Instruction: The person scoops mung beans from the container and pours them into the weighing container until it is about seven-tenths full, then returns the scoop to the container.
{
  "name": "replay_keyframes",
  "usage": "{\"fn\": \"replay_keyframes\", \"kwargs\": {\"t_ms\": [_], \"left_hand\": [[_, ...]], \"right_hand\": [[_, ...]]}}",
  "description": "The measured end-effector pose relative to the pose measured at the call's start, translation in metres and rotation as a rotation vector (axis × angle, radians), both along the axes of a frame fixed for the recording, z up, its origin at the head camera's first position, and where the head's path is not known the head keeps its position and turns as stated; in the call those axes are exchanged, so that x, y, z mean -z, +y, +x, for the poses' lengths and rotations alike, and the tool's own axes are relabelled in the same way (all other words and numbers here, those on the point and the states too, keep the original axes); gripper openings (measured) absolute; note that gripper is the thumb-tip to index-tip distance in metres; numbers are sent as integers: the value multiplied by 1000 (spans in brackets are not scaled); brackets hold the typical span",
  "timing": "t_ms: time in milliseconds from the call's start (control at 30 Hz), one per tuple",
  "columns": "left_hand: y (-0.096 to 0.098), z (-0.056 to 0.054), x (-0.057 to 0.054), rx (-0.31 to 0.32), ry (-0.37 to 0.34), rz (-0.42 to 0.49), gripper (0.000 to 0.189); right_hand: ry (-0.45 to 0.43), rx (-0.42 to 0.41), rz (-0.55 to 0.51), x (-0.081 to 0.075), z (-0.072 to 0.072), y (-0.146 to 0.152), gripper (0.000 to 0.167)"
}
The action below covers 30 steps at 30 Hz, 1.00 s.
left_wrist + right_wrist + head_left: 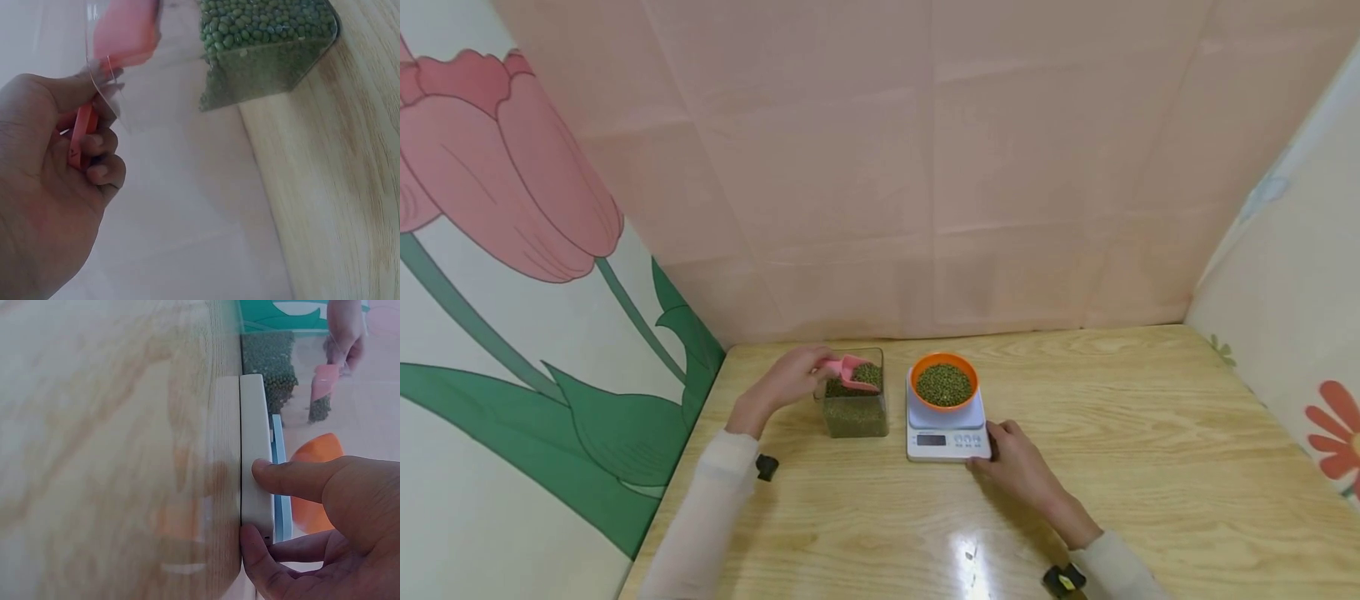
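Observation:
My left hand point(796, 372) grips the handle of a pink scoop point(850, 367), fingers curled round it in the left wrist view. Mung beans point(867, 375) fill the scoop, which is above the beans inside a clear square container point(857, 421). To the right stands a white kitchen scale point(925, 451) with a small display. An orange bowl point(972, 371) holding more green beans sits on its platform. My right hand point(1017, 462) holds the scale's front right corner, the thumb on its front edge and a finger at its side in the right wrist view.
The wooden table point(1097, 417) runs up to a pink cloth backdrop point(1030, 167). On the left is a wall panel with painted tulips point(542, 167), and another panel with a red flower point(1337, 425) borders the right side.

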State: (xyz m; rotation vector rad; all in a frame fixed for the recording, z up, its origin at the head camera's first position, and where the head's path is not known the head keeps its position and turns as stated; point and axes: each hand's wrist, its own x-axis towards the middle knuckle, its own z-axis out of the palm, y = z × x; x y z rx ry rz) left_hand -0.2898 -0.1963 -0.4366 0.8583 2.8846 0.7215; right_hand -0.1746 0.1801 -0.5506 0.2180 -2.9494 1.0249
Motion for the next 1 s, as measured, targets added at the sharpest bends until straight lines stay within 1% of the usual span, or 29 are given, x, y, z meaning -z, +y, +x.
{"fn": "replay_keyframes", "kwargs": {"t_ms": [267, 433, 667, 833, 1000], "left_hand": [[-7, 2, 1, -5, 4, 34, 29], [-10, 3, 2, -8, 0, 61, 31], [-18, 5, -2, -40, -4, 113, 29], [-22, 4, -3, -36, 4, 130, 30], [-24, 4, -3, -41, -4, 148, 31]], "right_hand": [[-10, -5, -5, -2, 0, -1, 72], [-6, -3, -2, -2, 1, -1, 70], [-5, -6, -3, -2, 1, -1, 70], [-9, -2, -7, -1, 1, 0, 69], [-16, -1, -11, -1, 1, 0, 69]]}}
